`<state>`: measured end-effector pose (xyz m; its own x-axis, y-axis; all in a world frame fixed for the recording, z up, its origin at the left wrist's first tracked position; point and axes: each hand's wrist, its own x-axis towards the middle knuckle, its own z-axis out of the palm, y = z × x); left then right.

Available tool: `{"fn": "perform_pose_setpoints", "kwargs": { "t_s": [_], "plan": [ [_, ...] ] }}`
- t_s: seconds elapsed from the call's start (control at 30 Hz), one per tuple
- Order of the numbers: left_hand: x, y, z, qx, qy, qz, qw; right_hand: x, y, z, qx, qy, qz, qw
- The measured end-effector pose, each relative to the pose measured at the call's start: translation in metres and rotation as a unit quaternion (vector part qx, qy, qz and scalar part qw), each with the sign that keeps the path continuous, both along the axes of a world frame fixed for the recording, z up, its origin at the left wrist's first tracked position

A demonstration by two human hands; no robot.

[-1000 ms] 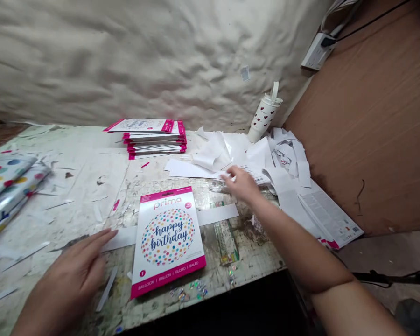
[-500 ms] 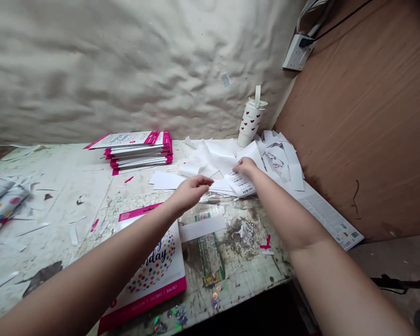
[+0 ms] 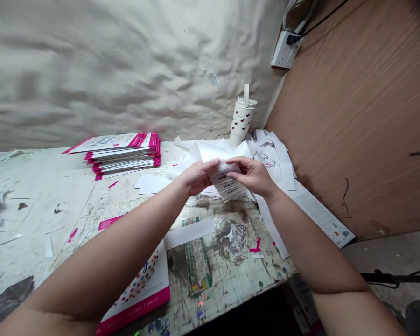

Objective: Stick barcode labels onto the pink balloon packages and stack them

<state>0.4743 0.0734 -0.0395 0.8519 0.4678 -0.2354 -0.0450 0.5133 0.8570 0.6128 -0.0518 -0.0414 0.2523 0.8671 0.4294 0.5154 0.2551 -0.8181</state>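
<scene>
A white sheet of barcode labels (image 3: 227, 184) is held up over the worktable between both hands. My left hand (image 3: 200, 177) pinches its left edge, thumb on top. My right hand (image 3: 254, 176) has thumb and forefinger closed on the sheet's right side. Below my left forearm lies a white and pink balloon package (image 3: 157, 284) with coloured dots, partly covered by the arm. A blank white paper strip (image 3: 191, 233) lies beside it, touching its right edge.
A stack of pink-edged packages (image 3: 126, 151) stands at the back left. Behind my hands are loose white papers (image 3: 185, 165) and a white tumbler with hearts (image 3: 241, 121). A printed card (image 3: 325, 217) lies by the brown board (image 3: 364, 116) on the right. Scraps litter the worktable (image 3: 101, 198).
My left hand has moved up and right and taken hold of the label sheet. The sheet is now lifted between both hands. The camera view has shifted slightly to the right.
</scene>
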Motion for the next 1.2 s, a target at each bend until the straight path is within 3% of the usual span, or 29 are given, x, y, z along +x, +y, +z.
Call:
{"fn": "perform_pose_setpoints", "kwargs": {
  "t_s": [0.13, 0.27, 0.37, 0.53, 0.6, 0.67, 0.77, 0.83, 0.87, 0.93, 0.97, 1.03, 1.07, 1.1, 1.2],
  "plan": [
    [-0.001, -0.005, 0.002, 0.01, 0.001, 0.004, 1.0, 0.003, -0.008, -0.001, 0.039, -0.157, -0.062, 0.985],
    [0.004, -0.009, 0.003, -0.001, 0.015, 0.04, 0.999, -0.001, -0.017, -0.004, 0.125, -0.346, -0.129, 0.921],
    [0.005, -0.011, 0.003, -0.014, 0.024, 0.055, 0.998, -0.005, -0.023, -0.009, 0.16, -0.408, -0.132, 0.889],
    [0.01, -0.012, 0.002, -0.007, 0.032, 0.044, 0.998, -0.007, -0.029, -0.011, 0.14, -0.405, -0.213, 0.878],
    [0.019, -0.006, 0.001, 0.007, 0.047, 0.048, 0.998, -0.014, -0.036, -0.009, 0.148, -0.4, -0.2, 0.882],
    [0.029, 0.005, 0.001, 0.021, 0.063, 0.069, 0.995, -0.028, -0.044, -0.007, 0.173, -0.358, -0.166, 0.902],
    [0.03, 0.031, 0.007, 0.051, 0.108, 0.105, 0.987, -0.052, -0.056, -0.009, 0.169, -0.172, -0.139, 0.96],
    [0.005, 0.048, 0.015, 0.2, 0.206, 0.125, 0.95, -0.064, -0.058, -0.016, 0.115, -0.058, -0.128, 0.983],
    [-0.017, 0.054, 0.019, 0.317, 0.27, 0.13, 0.9, -0.068, -0.058, -0.02, 0.068, -0.039, -0.11, 0.991],
    [-0.076, 0.06, 0.025, 0.547, 0.372, 0.101, 0.743, -0.076, -0.052, -0.032, -0.047, -0.07, -0.043, 0.996],
    [-0.112, 0.06, 0.026, 0.604, 0.423, 0.056, 0.673, -0.08, -0.048, -0.038, -0.103, -0.099, -0.001, 0.99],
    [-0.183, 0.051, 0.022, 0.633, 0.505, -0.106, 0.578, -0.088, -0.036, -0.049, -0.184, -0.155, 0.074, 0.968],
    [-0.216, 0.045, 0.017, 0.622, 0.526, -0.157, 0.558, -0.093, -0.03, -0.053, -0.209, -0.175, 0.095, 0.957],
    [-0.245, 0.038, 0.01, 0.615, 0.527, -0.181, 0.558, -0.097, -0.023, -0.056, -0.231, -0.191, 0.104, 0.948],
    [-0.301, 0.021, -0.014, 0.55, 0.537, -0.18, 0.614, -0.107, -0.008, -0.059, -0.303, -0.21, 0.095, 0.925]
  ]
}}
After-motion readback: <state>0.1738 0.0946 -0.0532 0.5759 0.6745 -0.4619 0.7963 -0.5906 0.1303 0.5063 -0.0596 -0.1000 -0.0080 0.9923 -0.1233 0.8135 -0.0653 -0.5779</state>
